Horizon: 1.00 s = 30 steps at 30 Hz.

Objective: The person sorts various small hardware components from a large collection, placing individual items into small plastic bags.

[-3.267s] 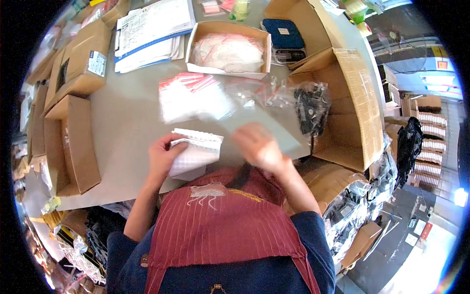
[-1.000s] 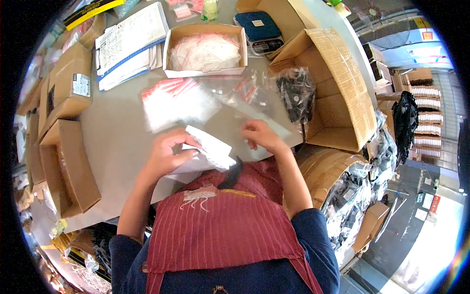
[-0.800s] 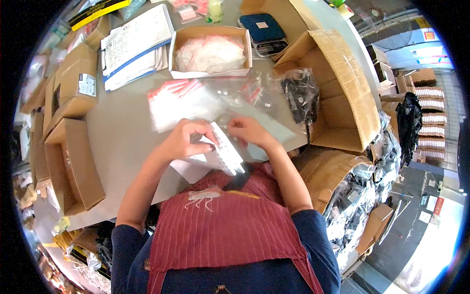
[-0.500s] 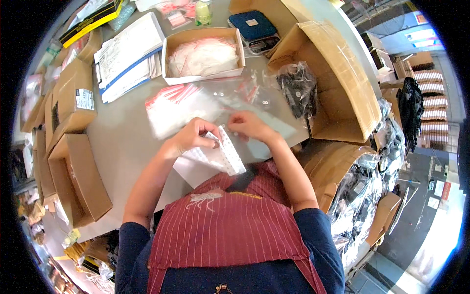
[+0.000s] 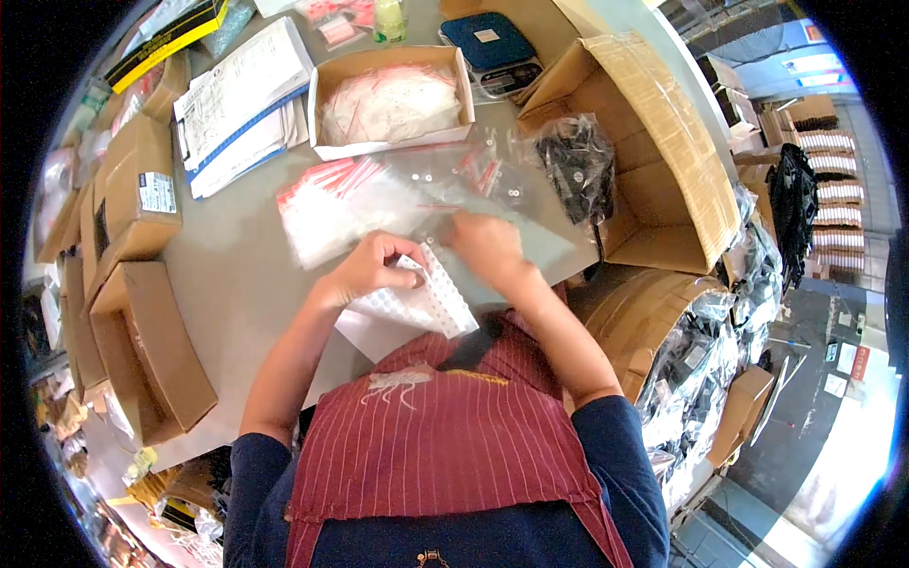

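My left hand is closed on a white sheet of small round stickers, which bends over and hangs down towards my apron. Just right of the sheet's upper end is my right hand, smeared by motion, so its fingers do not show clearly. Beyond both hands lie several clear zip bags, some with small round white labels on them. A fanned pile of red-edged zip bags rests left of these, near my left hand.
A white carton full of small bags stands at the back, with papers on a clipboard to its left. At right are a large open cardboard box and black items in clear plastic. An open brown box sits at the left.
My right hand has shifted slightly right and up, away from the sheet, and has blurred. The left hand keeps its hold on the sticker sheet, almost unmoved.
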Each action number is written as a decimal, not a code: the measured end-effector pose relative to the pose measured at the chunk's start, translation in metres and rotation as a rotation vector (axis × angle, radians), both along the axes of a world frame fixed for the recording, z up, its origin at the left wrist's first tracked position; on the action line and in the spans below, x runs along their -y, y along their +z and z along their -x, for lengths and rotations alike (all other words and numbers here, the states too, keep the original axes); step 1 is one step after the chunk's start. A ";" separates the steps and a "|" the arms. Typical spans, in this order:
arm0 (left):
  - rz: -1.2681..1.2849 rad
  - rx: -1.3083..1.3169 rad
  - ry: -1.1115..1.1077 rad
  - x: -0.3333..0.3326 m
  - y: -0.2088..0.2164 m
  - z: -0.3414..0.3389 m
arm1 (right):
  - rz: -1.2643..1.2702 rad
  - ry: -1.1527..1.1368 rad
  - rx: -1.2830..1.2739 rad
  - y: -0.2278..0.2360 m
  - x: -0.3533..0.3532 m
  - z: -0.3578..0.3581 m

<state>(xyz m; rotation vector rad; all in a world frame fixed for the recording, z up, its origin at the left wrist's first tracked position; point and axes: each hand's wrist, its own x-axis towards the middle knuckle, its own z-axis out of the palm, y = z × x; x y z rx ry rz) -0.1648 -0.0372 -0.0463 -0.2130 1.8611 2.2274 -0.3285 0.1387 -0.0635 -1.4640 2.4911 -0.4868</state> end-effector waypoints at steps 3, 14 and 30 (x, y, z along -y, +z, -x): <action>0.060 -0.011 -0.015 0.001 0.000 -0.001 | -0.128 -0.175 -0.066 0.021 -0.014 0.032; 0.058 -0.034 0.004 -0.002 -0.004 -0.007 | -0.552 -0.166 0.028 0.064 -0.042 -0.021; 0.059 0.026 0.033 -0.001 0.001 -0.004 | 0.029 -0.026 0.262 0.028 -0.054 0.042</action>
